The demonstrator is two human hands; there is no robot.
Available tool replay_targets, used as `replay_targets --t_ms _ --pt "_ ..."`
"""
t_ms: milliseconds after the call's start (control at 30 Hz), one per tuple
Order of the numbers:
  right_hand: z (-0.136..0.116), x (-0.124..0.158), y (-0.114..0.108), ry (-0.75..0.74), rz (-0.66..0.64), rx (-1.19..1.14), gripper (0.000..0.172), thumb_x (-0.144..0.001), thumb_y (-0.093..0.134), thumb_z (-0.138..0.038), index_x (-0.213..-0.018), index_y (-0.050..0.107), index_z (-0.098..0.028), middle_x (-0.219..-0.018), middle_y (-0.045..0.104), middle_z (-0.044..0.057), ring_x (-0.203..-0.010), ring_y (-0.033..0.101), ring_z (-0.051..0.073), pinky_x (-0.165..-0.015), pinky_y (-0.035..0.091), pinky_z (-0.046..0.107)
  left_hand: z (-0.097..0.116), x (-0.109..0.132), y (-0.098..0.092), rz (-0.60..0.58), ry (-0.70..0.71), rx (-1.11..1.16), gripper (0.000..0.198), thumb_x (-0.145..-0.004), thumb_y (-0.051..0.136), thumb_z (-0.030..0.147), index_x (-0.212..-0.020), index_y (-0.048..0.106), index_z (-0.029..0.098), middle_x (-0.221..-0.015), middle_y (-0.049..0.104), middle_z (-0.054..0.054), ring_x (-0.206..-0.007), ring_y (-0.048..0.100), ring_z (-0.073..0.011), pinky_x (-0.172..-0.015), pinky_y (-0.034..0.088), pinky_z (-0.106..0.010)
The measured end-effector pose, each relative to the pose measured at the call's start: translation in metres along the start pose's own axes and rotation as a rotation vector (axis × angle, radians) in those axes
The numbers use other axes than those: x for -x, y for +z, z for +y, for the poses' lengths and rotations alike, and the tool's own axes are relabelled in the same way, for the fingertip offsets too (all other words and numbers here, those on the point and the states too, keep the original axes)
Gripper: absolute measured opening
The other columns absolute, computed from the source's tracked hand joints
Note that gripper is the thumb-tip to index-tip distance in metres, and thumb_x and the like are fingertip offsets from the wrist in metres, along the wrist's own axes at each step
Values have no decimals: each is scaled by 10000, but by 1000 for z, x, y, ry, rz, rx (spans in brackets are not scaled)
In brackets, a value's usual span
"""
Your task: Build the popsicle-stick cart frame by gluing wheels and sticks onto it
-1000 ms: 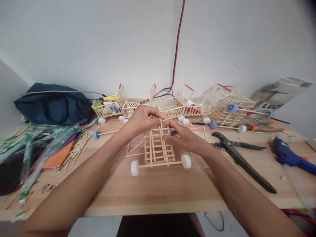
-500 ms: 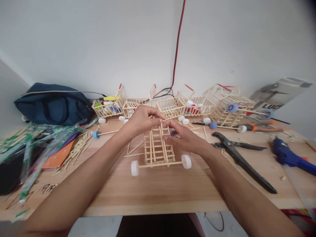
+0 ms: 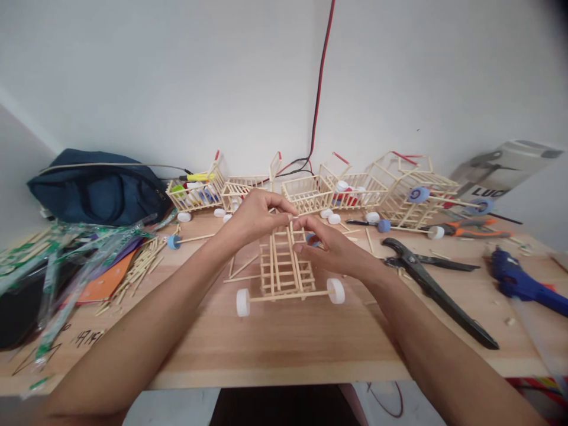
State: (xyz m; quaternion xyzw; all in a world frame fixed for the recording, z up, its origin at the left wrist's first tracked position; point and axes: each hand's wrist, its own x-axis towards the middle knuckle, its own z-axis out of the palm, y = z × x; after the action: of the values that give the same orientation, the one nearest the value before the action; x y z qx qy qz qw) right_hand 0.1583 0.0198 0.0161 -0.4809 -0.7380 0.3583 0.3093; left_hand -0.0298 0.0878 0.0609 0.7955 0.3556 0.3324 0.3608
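Observation:
A small cart frame of thin wooden sticks (image 3: 284, 269) stands on the wooden table (image 3: 284, 343), with a white wheel (image 3: 242, 302) at the left end of its front axle and another white wheel (image 3: 336, 290) at the right end. My left hand (image 3: 252, 216) pinches the top far end of the frame with thumb and fingers. My right hand (image 3: 328, 248) is closed on the same far end from the right side, fingertips meeting the left hand's. A bit of blue shows under my right fingers; I cannot make out what it is.
Several finished stick carts (image 3: 310, 192) line the wall. Black shears (image 3: 426, 278), orange pliers (image 3: 470, 228) and a blue glue gun (image 3: 519, 281) lie to the right. Loose sticks (image 3: 137, 269), plastic wrappers (image 3: 53, 266) and a dark blue bag (image 3: 93, 186) are at the left.

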Motion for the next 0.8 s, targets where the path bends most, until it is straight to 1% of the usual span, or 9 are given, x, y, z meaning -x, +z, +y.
replay_targets --t_ms 300,667,800 --pt "-1 0 0 -3 7 4 303 -875 576 -384 -1124 482 -238 -998 556 34 -1023 539 224 -784 464 341 3 0 -1 -1 -12 -4 123 -688 682 153 -764 779 153 -789 774 -39 -775 706 -168 -696 495 -234" --pt "1 0 0 -15 15 13 297 -871 580 -384 -1112 483 -240 -1005 559 32 -994 548 212 -760 468 323 2 0 0 -9 -17 -1 129 -690 684 157 -777 779 147 -798 774 -44 -783 706 -171 -698 497 -234" --pt "2 -1 0 -28 11 7 296 -872 582 -373 -1117 487 -236 -1053 557 42 -1031 538 221 -785 473 334 2 0 0 -5 -18 4 129 -688 688 157 -778 779 145 -796 773 -43 -782 706 -173 -697 497 -234"
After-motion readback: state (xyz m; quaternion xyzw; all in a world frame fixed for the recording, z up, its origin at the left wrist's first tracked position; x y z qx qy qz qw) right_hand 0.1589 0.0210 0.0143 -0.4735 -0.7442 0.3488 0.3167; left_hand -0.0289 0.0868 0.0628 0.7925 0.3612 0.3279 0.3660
